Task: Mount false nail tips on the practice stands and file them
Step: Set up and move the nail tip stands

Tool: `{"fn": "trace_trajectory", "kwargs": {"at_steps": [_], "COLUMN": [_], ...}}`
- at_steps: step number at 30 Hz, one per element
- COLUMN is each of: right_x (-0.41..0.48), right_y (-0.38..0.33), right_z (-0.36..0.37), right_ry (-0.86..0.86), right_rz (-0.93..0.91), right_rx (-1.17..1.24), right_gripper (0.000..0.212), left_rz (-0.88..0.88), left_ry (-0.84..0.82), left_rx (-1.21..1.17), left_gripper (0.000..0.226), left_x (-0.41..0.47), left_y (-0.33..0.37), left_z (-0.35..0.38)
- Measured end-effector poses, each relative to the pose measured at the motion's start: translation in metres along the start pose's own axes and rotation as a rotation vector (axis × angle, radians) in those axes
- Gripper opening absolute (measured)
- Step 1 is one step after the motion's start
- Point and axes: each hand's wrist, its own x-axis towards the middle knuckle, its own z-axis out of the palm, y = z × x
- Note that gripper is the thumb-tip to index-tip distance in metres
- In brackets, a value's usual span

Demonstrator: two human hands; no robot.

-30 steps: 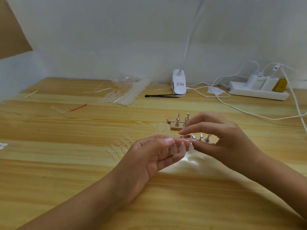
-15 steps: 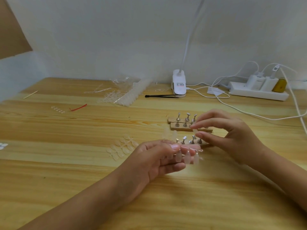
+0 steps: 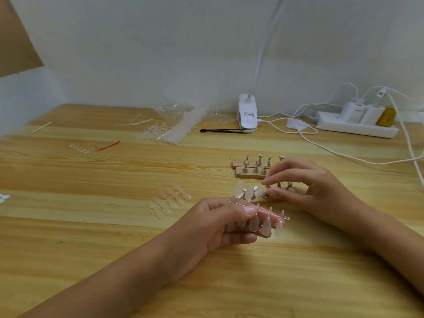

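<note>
My left hand [image 3: 220, 223] grips a clear strip of false nail tips [image 3: 267, 222] just above the table; three tips hang off its right end. Behind it lies the nearest wooden practice stand [image 3: 259, 199] with metal pegs. Two clear tips [image 3: 238, 188] sit on its two leftmost pegs. My right hand [image 3: 316, 191] reaches over that stand, index finger and thumb pinched together at the third peg, apparently on a small clear tip that barely shows. Two more stands [image 3: 250, 174] with bare pegs lie farther back.
Another strip of tips [image 3: 169, 199] lies left of my hands. At the back are a pile of strips and a plastic bag [image 3: 174, 129], a black tool [image 3: 222, 130], a clip lamp base [image 3: 247, 115], a power strip [image 3: 358, 128] and white cables [image 3: 344, 154].
My right hand left the strip in my left hand and moved back to the nearest stand's third peg. My left hand lowered the strip slightly toward me.
</note>
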Motion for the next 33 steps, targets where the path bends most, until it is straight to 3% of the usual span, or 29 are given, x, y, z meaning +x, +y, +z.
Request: {"fn": "trace_trajectory", "kwargs": {"at_steps": [7, 13, 16, 19, 23, 27, 29, 31, 33], "right_x": [0.001, 0.004, 0.007, 0.008, 0.006, 0.004, 0.005, 0.007, 0.009], "right_y": [0.002, -0.012, -0.031, -0.05, -0.063, -0.067, -0.067, -0.068, -0.066], "right_z": [0.001, -0.009, -0.012, -0.003, 0.003, 0.004, 0.004, 0.001, -0.004], "right_ry": [-0.047, 0.118, 0.112, 0.03, 0.066, 0.1, 0.075, 0.024, -0.078], "right_rz": [0.012, 0.229, 0.222, 0.132, 0.065, -0.148, -0.125, 0.046, 0.218], "right_rx": [-0.016, 0.339, 0.444, 0.31, 0.218, -0.029, 0.001, 0.196, 0.404], "right_gripper": [0.026, 0.026, 0.02, 0.022, 0.016, 0.018, 0.018, 0.015, 0.015], "left_rz": [-0.022, -0.021, -0.002, 0.012, 0.019, 0.009, 0.013, 0.099, 0.37], "left_ry": [0.043, 0.054, 0.067, 0.079, 0.075, 0.109, 0.114, 0.12, 0.186], "left_rx": [0.005, 0.064, 0.073, 0.074, 0.082, 0.005, 0.01, 0.204, 0.738], "left_gripper": [0.037, 0.052, 0.039, 0.03, 0.038, 0.039, 0.039, 0.038, 0.035], "left_x": [0.002, 0.003, 0.004, 0.004, 0.003, 0.003, 0.004, 0.003, 0.002], "left_y": [-0.002, -0.005, -0.008, -0.008, -0.008, -0.008, -0.011, -0.014, -0.018], "left_z": [0.001, 0.0, 0.0, 0.001, 0.003, 0.002, 0.0, 0.0, -0.002]}}
